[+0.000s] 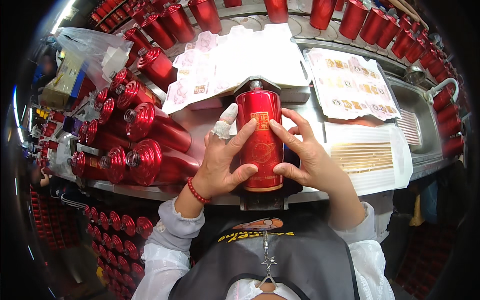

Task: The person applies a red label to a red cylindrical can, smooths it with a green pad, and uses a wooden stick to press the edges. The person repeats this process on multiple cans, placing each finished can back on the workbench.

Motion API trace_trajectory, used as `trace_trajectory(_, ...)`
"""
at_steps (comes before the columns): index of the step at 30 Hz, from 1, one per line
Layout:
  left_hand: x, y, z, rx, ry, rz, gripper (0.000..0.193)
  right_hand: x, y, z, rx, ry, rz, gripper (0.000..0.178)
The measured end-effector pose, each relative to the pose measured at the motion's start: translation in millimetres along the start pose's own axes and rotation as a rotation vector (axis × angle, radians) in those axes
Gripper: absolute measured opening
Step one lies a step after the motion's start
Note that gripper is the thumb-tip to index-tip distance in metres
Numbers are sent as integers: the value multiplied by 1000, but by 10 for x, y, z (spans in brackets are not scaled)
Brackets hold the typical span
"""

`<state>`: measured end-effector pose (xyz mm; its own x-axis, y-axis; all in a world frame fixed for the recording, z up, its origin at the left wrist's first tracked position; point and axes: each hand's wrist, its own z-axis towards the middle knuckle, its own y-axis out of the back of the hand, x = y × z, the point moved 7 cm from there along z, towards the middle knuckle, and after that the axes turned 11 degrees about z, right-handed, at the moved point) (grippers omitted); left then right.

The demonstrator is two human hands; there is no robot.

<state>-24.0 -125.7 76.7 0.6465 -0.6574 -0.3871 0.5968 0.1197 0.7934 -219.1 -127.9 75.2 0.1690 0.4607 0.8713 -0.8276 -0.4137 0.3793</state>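
A shiny red bottle (257, 150) with gold print lies in a dark cradle (264, 201) in front of me, its neck pointing away. My left hand (222, 155) touches the bottle's left side with the tips of thumb and index finger. White tape wraps another of its fingers, stretched out beside the bottle. From the right, my right hand (307, 155) rests its index fingertip and thumb tip on the bottle's face, the fingers spread. Between the two index fingertips sits a small square gold label (260, 121). Neither hand wraps around the bottle; the far fingers are partly hidden.
Several red bottles (165, 131) lie piled at the left. Pale decal sheets (240, 60) cover the bench beyond the cradle; another printed sheet (350, 82) and a gold-striped sheet (362, 157) lie right. A metal sink (430, 125) stands far right. Red bottles (352, 20) line the conveyor behind.
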Motion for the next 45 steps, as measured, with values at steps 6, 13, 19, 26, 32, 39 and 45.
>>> trace_trajectory(6,-5,-1,6,9,-1,12,79,26,12,5,-15,34,-24,82)
trace_trajectory(13,-9,8,23,-3,-22,-8,79,86,26,21,-41,112,-57,82)
trace_trajectory(19,-7,19,34,7,-21,27,80,64,84,-17,-49,47,-92,83)
trace_trajectory(26,11,12,12,-10,-27,11,92,471,244,431,-11,139,-262,24)
trace_trajectory(32,126,-70,-52,-60,80,-336,98,614,188,652,-134,609,-720,22)
trace_trajectory(39,35,-164,-292,-194,284,-593,91,562,-56,138,115,284,-135,22)
trace_trajectory(45,12,-197,-339,-225,212,-415,81,110,214,224,-239,-2,-49,27)
